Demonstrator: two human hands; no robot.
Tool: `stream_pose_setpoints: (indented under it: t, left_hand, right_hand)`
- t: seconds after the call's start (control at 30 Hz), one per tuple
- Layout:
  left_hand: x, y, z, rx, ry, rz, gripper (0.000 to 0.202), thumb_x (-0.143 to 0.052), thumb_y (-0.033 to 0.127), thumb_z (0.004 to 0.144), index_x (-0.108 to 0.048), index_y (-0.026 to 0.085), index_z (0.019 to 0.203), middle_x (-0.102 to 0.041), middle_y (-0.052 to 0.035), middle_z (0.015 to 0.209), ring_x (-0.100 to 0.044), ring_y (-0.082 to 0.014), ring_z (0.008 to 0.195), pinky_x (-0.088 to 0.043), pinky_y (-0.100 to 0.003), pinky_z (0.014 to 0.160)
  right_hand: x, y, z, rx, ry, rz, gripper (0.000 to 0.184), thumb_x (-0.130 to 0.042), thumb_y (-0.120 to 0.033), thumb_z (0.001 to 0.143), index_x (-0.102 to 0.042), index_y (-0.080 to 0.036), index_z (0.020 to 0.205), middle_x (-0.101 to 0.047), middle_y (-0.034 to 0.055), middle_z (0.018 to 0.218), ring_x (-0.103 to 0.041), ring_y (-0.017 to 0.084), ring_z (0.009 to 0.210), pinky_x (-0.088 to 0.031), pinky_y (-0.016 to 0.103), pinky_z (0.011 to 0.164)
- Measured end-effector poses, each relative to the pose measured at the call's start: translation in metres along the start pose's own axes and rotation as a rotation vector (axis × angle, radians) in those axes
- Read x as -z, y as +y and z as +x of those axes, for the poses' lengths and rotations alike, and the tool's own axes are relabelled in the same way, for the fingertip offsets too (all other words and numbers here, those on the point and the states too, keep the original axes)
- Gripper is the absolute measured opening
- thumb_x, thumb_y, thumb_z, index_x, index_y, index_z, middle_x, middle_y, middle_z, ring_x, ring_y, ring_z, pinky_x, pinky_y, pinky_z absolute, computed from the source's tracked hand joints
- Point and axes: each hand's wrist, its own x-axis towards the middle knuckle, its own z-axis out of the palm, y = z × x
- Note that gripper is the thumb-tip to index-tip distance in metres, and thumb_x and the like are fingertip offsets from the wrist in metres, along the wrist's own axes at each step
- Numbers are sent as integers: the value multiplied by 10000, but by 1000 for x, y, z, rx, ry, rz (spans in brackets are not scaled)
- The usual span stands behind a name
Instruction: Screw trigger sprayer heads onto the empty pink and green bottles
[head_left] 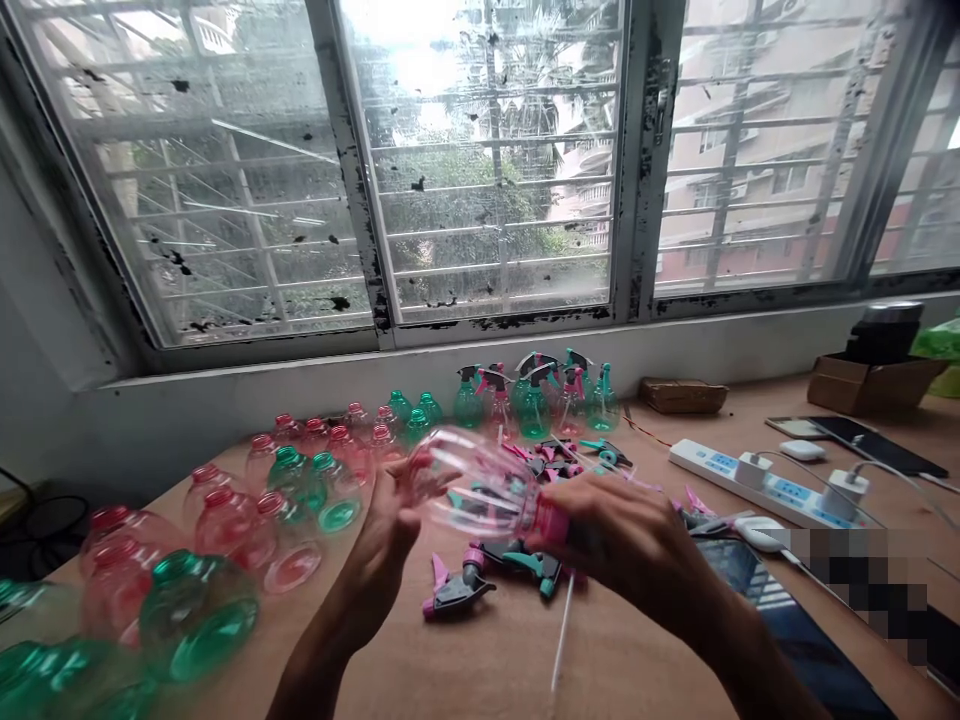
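A clear pink spray bottle (476, 485) is held tilted nearly on its side above the table, slightly blurred. My left hand (386, 530) is closed around its base end on the left. At the other end, my right hand (622, 545) is closed over the pink neck (551, 520); whether a spray head is inside that grip is hidden. Below the bottle lie loose trigger spray heads in grey, pink and teal, including a grey-and-pink trigger head (459, 590). A thin white tube (562, 635) runs down beneath my right hand, and its upper end is hidden.
Several open pink and green bottles (225, 525) fill the left side. Bottles with trigger heads (534, 405) stand by the wall. To the right are a power strip (769, 485) with plugs and cables, a dark tablet (787, 620), phones and a cardboard box (870, 380).
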Motion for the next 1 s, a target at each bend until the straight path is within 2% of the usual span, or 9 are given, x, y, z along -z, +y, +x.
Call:
stream_pose_setpoints:
  t: [0.07, 0.13, 0.23, 0.33, 0.5, 0.67, 0.8, 0.93, 1.0]
  left_hand:
    - [-3, 4, 0, 91, 61, -101, 770, -566, 816, 948, -469, 304, 1515, -592, -158, 1564, -702, -409, 1330, -484, -636, 1205]
    - [-5, 10, 0, 115, 39, -172, 797, -628, 752, 958, -388, 366, 1613, -534, -132, 1624, -734, -374, 1261, -537, -614, 1156]
    - [-11, 17, -4, -31, 13, -187, 742, -670, 699, 960, -423, 471, 1622, -428, -68, 1707, -709, -343, 1263, -610, -549, 1086]
    - [-16, 22, -8, -244, 52, -132, 714, -748, 645, 936, -462, 532, 1581, -458, -25, 1663, -665, -322, 1319, -619, -504, 1101]
    - [-10, 30, -8, -486, -8, 61, 786, -840, 620, 862, -476, 527, 1553, -412, -30, 1701, -474, -350, 1545, -554, -537, 1201]
    - [4, 50, -17, -665, -49, 288, 726, -788, 574, 923, -450, 516, 1563, -408, -53, 1706, -356, -332, 1632, -452, -613, 1279]
    - [7, 60, -23, -659, -57, 472, 767, -833, 466, 916, -425, 428, 1565, -424, -106, 1699, -436, -348, 1592, -452, -625, 1277]
    - [-2, 49, -4, -652, 40, 846, 860, -886, 411, 881, -389, 294, 1573, -314, -183, 1742, -335, -370, 1644, -435, -615, 1297]
    - [-9, 36, 15, -717, 1, 990, 881, -860, 418, 908, -351, 258, 1608, -412, -191, 1687, -357, -352, 1625, -390, -598, 1330]
  right_hand:
    - [-1, -4, 1, 171, -3, -22, 144, -637, -264, 1122, -673, -127, 1153, -863, 152, 957, -831, 286, 844, -644, 385, 741]
    - [-5, -6, -1, 159, 48, 52, 181, -702, -281, 1089, -667, -136, 1192, -864, 140, 962, -831, 276, 854, -649, 364, 759]
    - [-13, -5, -6, -200, 146, 310, 287, -797, -447, 1011, -706, -203, 1131, -840, 57, 859, -808, 216, 693, -630, 289, 626]
    - [-17, -1, -6, -659, 119, 858, 360, -853, -542, 933, -708, -216, 978, -771, -6, 729, -749, 164, 542, -579, 229, 488]
    - [-22, -5, 3, -875, -3, 1436, 421, -910, -523, 878, -671, -181, 934, -760, -11, 626, -657, 104, 408, -536, 185, 428]
    - [-28, -9, 6, -935, -118, 1571, 448, -849, -582, 910, -620, -199, 886, -781, 1, 565, -551, 74, 303, -589, 240, 492]
    - [-23, -6, 5, -967, -121, 1531, 441, -877, -562, 897, -638, -191, 916, -785, -6, 614, -665, 110, 387, -529, 184, 419]
    - [-17, -7, 6, -1005, -5, 1289, 378, -889, -481, 927, -658, -192, 1005, -799, -4, 768, -765, 121, 631, -624, 196, 610]
    - [-17, -8, 7, -1008, -4, 1180, 437, -872, -529, 928, -637, -213, 1116, -789, -2, 815, -779, 157, 709, -666, 280, 732]
